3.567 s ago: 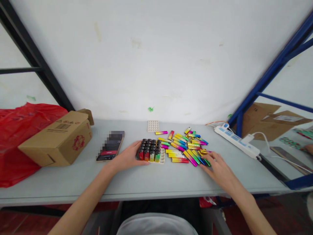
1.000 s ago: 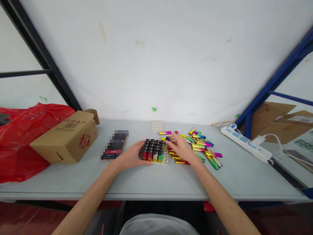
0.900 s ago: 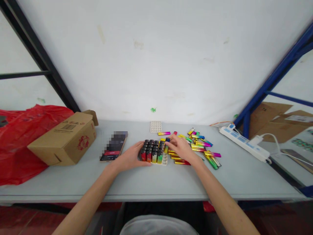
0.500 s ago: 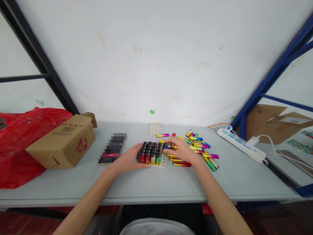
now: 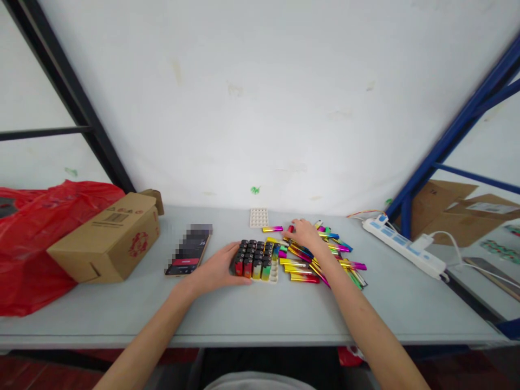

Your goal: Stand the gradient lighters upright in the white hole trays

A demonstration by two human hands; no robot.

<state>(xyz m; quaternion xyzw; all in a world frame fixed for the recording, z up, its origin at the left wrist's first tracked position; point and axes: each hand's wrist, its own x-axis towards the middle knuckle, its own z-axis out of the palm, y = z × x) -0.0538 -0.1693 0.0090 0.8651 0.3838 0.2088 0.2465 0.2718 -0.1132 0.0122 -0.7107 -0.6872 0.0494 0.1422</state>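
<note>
A pale tray with rows of holes holds several upright lighters with black tops and red, yellow or green bodies. Holes show along its right side. My left hand is wrapped around the left side of this block, thumb at the front and fingers behind. To the right lies a loose pile of shiny lighters in gold, purple, green and red. Over the pile's far left part is my right hand, its thumb and fingertips closed around a red lighter.
A second pale tray lies near the wall, with a gold-purple lighter before it. At left are a phone, a cardboard box and a red plastic bag. A white power strip runs along the right.
My right hand has moved from the tray's right side up and right to the pile's far part. A lighter stands released in the tray's right column. My left hand stays at the tray.
</note>
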